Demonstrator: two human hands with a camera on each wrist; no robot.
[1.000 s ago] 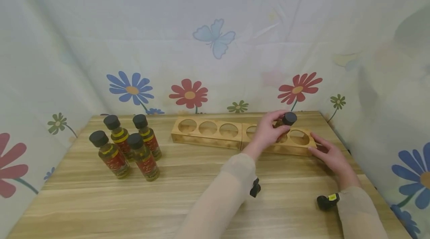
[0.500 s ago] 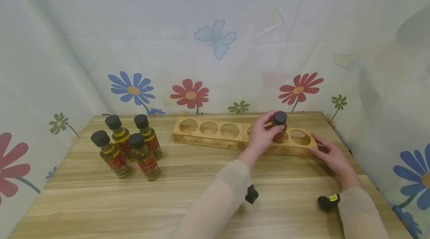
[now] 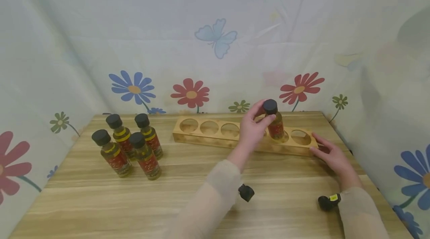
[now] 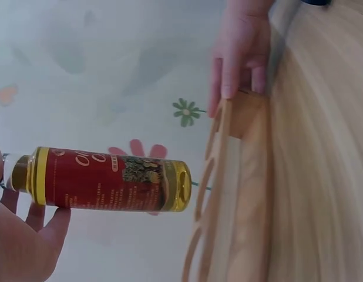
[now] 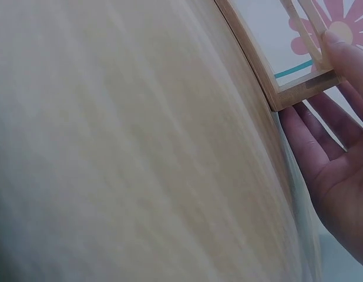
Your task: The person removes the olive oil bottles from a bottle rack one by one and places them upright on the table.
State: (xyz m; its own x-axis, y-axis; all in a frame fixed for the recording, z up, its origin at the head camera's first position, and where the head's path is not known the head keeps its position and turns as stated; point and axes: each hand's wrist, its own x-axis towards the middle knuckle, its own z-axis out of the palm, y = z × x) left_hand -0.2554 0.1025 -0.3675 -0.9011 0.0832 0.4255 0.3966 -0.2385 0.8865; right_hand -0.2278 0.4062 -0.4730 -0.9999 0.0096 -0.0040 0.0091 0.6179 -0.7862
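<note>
In the head view, my left hand (image 3: pixel 249 130) grips the upper part of an oil bottle (image 3: pixel 276 128) with a black cap and red label. The left wrist view shows this oil bottle (image 4: pixel 108 180) lifted free, its base apart from the rack's holes. Below it lies a long wooden rack (image 3: pixel 205 140) with a row of round holes. At the rack's right end, my right hand (image 3: pixel 330 156) holds the wood between thumb and fingers. Seen from the right wrist, the fingers of the right hand (image 5: pixel 340 170) touch the end of the wooden rack (image 5: pixel 305 90).
Several similar oil bottles (image 3: pixel 147 162) stand upright in a group on the left of the wooden table (image 3: pixel 134 209). A flower-printed cloth (image 3: pixel 161 56) encloses the back and sides, close behind the rack.
My left hand has raised the oil bottle out of the rack and carried it to the left. The right hand stays at the rack's end, and the grouped bottles have not moved.
</note>
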